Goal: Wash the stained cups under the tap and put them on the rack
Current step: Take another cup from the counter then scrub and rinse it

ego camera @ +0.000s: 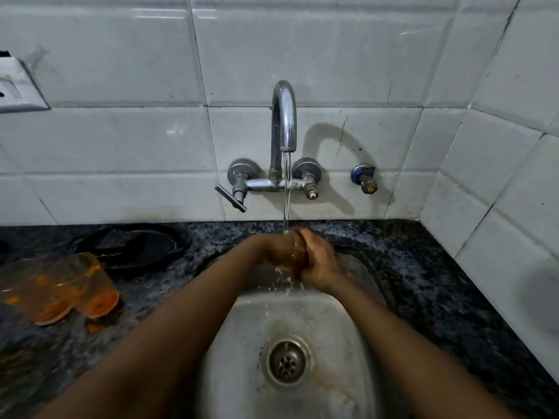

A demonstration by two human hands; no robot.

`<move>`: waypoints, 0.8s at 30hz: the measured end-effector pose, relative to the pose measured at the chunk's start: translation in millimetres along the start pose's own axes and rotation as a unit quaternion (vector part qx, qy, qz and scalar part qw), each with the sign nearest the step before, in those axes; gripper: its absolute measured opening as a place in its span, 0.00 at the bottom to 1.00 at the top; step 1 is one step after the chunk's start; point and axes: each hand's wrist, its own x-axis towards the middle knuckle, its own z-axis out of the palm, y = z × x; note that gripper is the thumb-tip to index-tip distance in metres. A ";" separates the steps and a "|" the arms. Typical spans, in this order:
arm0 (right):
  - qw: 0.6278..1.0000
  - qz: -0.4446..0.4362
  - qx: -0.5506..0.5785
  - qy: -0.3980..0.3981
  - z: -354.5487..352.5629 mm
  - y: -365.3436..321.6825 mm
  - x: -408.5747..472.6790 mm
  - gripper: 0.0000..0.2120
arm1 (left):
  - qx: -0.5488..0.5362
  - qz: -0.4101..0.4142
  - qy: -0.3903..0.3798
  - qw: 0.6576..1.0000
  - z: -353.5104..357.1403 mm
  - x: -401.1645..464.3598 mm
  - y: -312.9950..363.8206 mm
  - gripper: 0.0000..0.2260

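Observation:
Water runs from the chrome tap [283, 116] onto a clear, brown-tinted cup [298, 259] held over the steel sink [341, 328]. My left hand [276, 247] grips the cup from the left. Wrapped round its right side is my right hand [319, 263], and the two hands hide most of the cup. Water splashes off below them. On the counter at the left stand two more clear cups [81, 285] [28, 294], smeared with orange stains and with orange residue at their bases. No rack is in view.
A black plate [136, 246] lies on the dark speckled counter [447, 297] behind the stained cups. The tap's lever [231, 198] juts left from the tiled wall. The sink drain [287, 362] sits below my hands. A switch plate [15, 86] is at the far left.

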 end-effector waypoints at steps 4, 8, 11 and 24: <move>0.995 0.094 0.038 0.017 6.3 3.1 -2.7 0.31 | -0.332 -0.027 -0.003 0.943 -22.7 -5.5 -5.3 0.08; 0.998 0.034 -0.051 0.018 5.8 10.4 0.7 0.26 | -0.173 0.070 0.080 0.979 -2.6 1.5 -14.8 0.07; 0.987 -0.020 -0.159 -0.011 0.4 18.6 3.5 0.31 | 0.100 0.193 0.100 0.971 13.3 4.5 -24.5 0.08; 0.969 0.032 -0.227 -0.091 -0.3 14.5 -0.4 0.39 | -0.394 0.000 0.110 0.912 4.7 -2.2 -35.2 0.13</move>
